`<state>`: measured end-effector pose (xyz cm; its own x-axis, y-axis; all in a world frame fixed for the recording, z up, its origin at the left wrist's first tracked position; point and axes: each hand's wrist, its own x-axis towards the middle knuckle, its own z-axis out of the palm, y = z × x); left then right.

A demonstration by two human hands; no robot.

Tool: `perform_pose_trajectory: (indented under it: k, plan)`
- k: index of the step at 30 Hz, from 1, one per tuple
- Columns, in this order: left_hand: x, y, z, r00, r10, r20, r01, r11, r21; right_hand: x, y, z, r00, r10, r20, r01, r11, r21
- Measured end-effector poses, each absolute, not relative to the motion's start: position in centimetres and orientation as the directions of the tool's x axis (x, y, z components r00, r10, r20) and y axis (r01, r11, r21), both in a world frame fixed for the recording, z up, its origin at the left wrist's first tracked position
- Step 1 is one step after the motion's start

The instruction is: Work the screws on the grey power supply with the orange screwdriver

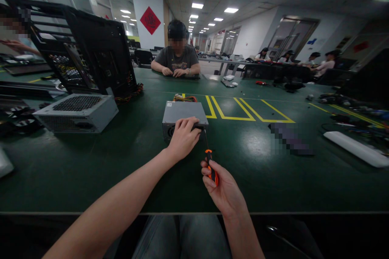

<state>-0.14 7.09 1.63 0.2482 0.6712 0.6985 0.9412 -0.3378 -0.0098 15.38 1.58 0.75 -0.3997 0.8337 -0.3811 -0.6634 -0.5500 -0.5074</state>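
A grey computer power supply [185, 110] rests on the green table in front of me, a bundle of coloured wires [185, 98] at its far side. My left hand [184, 137] lies over its front edge, fingers bent and gripping it near the right corner. Something dark shows by those fingertips; I cannot make out what it is. In my right hand [220, 182] is a screwdriver [209, 162] with an orange and black handle, fingers closed around it. Its thin shaft points away from me, the tip near the front right corner of the power supply. Whether it touches is unclear.
A second power supply [77, 113] sits at left, before an upright black computer case [91, 52]. Yellow tape lines [234, 109] mark the table [146, 186]. A white bar [355, 148] and cables [340, 101] lie at right. A person [178, 54] sits opposite.
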Motion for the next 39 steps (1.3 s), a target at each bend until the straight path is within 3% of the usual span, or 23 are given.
perform_pose_trajectory:
  k: [10, 20, 31, 35, 39]
  plan:
    - [-0.2, 7.0, 1.7, 0.251, 0.673, 0.696, 0.94, -0.341, -0.008, 15.7, 1.6, 1.0, -0.472, 0.773, -0.424, -0.644, -0.631, -0.432]
    - [-0.2, 7.1, 1.6, 0.254, 0.667, 0.7, 0.94, -0.34, -0.017, 15.4, 1.4, 0.3, -0.348, 0.874, -0.338, -0.682, -0.484, -0.549]
    - [-0.2, 7.0, 1.7, 0.254, 0.673, 0.694, 0.94, -0.34, -0.014, 15.6, 1.5, 0.9, -0.427, 0.81, -0.402, -0.648, -0.584, -0.488]
    - [-0.2, 7.1, 1.6, 0.256, 0.668, 0.698, 0.939, -0.345, -0.013, 15.4, 1.2, 0.7, -0.333, 0.876, -0.349, -0.646, -0.482, -0.592]
    - [-0.3, 7.1, 1.6, 0.26, 0.674, 0.692, 0.937, -0.35, -0.011, 15.3, 0.5, 0.2, -0.179, 0.963, -0.203, -0.584, -0.271, -0.765]
